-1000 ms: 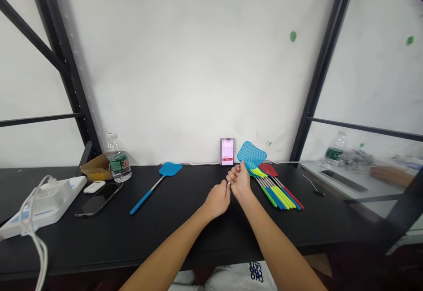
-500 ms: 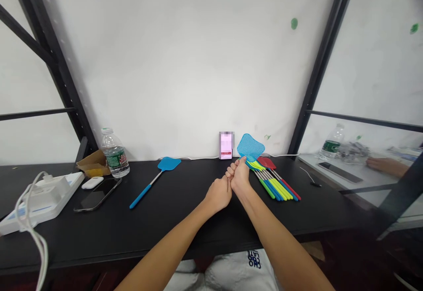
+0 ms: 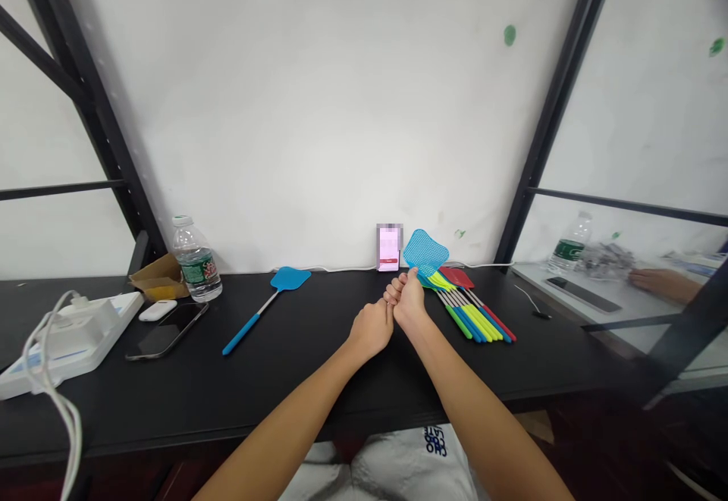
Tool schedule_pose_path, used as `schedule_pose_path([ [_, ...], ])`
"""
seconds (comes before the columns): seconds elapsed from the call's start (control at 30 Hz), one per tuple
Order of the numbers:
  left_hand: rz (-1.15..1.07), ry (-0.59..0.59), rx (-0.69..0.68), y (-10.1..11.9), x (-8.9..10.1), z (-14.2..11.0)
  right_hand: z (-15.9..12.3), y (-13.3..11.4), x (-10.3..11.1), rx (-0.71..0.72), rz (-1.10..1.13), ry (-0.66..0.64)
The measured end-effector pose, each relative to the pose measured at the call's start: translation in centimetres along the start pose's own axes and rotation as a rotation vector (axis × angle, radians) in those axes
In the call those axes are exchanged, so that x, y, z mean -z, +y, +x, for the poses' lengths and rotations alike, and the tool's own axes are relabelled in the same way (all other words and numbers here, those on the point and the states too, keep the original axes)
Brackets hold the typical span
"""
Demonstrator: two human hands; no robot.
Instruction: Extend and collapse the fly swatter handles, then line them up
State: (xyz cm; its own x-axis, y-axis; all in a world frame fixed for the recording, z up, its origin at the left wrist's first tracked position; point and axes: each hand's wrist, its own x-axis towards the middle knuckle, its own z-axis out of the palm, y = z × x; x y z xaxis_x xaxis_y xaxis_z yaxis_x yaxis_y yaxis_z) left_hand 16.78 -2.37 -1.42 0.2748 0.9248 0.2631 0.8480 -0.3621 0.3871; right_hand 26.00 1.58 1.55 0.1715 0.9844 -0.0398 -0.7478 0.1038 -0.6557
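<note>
Upright above my fists is the perforated blue head of a fly swatter [image 3: 424, 249]. My right hand [image 3: 407, 300] is closed just below that head, its thumb pointing up along it. Pressed against it on the near left side, my left hand [image 3: 372, 328] is closed too, apparently round the lower part of the same swatter; the shaft and handle are hidden by the fingers. Behind and right of my hands lies a fanned row of fly swatters [image 3: 475, 314] with green, blue, yellow and red handles. Another blue fly swatter [image 3: 246, 333] lies apart on the left.
A lit phone [image 3: 389, 249] leans on the wall at the black table's [image 3: 284, 402] back. On the left are a water bottle [image 3: 199, 266], a dark phone [image 3: 167, 330], a white case [image 3: 158, 310], a cardboard box [image 3: 159, 277] and a power strip [image 3: 73, 342]. Another person's hand [image 3: 663, 286] shows at far right.
My two hands and the swatter head have shifted slightly left. Both fists stay closed and together, and the swatters lying on the table keep their places.
</note>
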Motion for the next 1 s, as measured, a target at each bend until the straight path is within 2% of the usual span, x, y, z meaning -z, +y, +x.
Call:
schedule_pose_path([
  [0.2, -0.039, 0.0, 0.042, -0.1, 0.3, 0.1, -0.2, 0.2, 0.0, -0.03, 0.019, -0.066],
  [0.63, 0.055, 0.029, 0.053, 0.7, 0.3, -0.4, -0.9, -0.2, -0.8, 0.046, -0.038, 0.082],
  [1.0, 0.012, 0.029, 0.134, 0.4, 0.6, -0.3, -1.1, -0.5, -1.2, 0.137, -0.031, 0.071],
])
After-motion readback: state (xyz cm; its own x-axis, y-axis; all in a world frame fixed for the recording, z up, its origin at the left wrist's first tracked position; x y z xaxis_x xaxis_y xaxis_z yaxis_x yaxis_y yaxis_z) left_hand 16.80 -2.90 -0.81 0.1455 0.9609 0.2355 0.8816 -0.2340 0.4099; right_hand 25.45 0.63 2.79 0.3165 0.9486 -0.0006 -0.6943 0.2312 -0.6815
